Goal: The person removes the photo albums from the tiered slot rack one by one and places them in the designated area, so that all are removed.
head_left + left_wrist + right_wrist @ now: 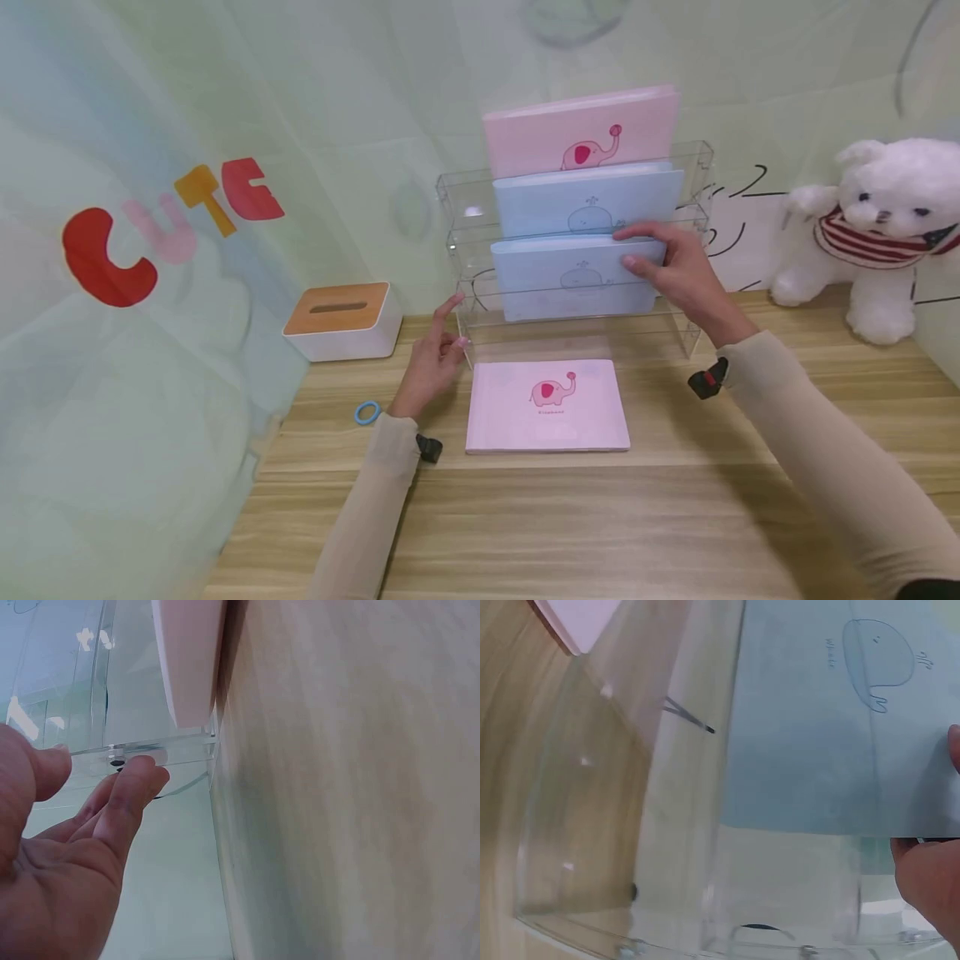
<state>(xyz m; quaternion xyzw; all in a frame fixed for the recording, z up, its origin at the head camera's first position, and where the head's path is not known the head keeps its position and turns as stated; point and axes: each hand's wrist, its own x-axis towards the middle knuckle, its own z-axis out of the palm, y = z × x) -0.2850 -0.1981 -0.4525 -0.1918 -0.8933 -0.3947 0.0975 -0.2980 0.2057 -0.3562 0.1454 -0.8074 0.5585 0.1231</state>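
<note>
Right hand (686,271): fingers are pinching the front whale booklet (573,273), its long axis running leftward from them; left hand (432,364): loosely extended fingers are touching the acrylic rack (471,218).

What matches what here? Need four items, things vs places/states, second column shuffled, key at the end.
Things
1. Right hand
2. Left hand
3. Pink book on the table
4. Blue ring

Places/states
A. Lies flat, elephant drawing up
B. At the left end of the clear rack
C. Lies left of the left hand
D. Pinches the front blue book

Pairs: 1-D, 2-B, 3-A, 4-C
</note>
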